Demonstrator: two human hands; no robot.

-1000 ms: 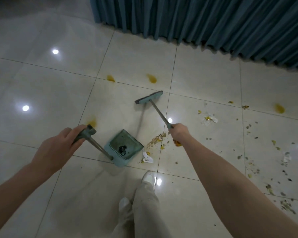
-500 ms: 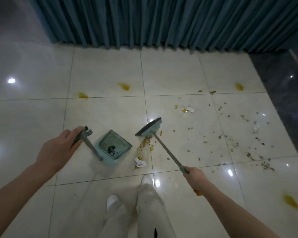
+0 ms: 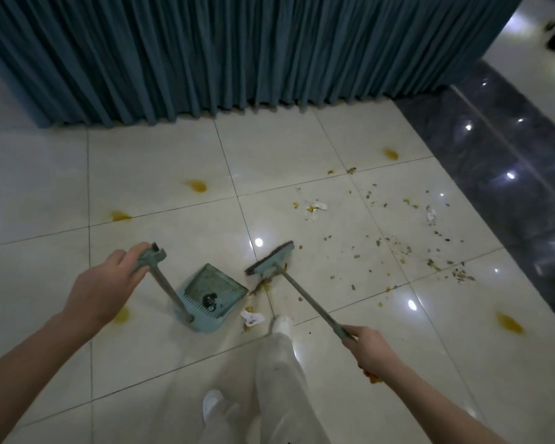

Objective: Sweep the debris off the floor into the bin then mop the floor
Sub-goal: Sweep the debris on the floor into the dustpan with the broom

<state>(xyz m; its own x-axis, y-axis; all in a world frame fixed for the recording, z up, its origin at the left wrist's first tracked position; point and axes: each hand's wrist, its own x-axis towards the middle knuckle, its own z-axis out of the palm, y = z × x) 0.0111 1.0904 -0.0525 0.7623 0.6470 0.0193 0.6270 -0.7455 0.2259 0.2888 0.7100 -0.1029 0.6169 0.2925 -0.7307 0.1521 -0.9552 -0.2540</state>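
Observation:
My left hand (image 3: pixel 104 285) grips the top of the long handle of a teal dustpan (image 3: pixel 212 296), which rests on the pale tiled floor with a small dark clump of dirt in it. My right hand (image 3: pixel 370 354) holds the handle end of a teal broom; the broom head (image 3: pixel 270 262) sits on the floor just right of the pan's mouth, over yellow crumbs. Scattered debris (image 3: pixel 394 248) of small dark and yellow bits lies to the right. A crumpled white scrap (image 3: pixel 251 318) lies by the pan's near corner.
A pleated teal curtain (image 3: pixel 237 52) hangs along the far side. Yellow stains (image 3: pixel 196 185) dot the tiles, one at the right (image 3: pixel 510 323). A dark glossy floor strip (image 3: pixel 510 174) runs along the right. My legs and white shoes (image 3: pixel 281 325) stand just behind the pan.
The broom head has swept back from the far tile to the pan's mouth, and my right hand has pulled back toward me. The view has tilted up and turned right. The dustpan stays put.

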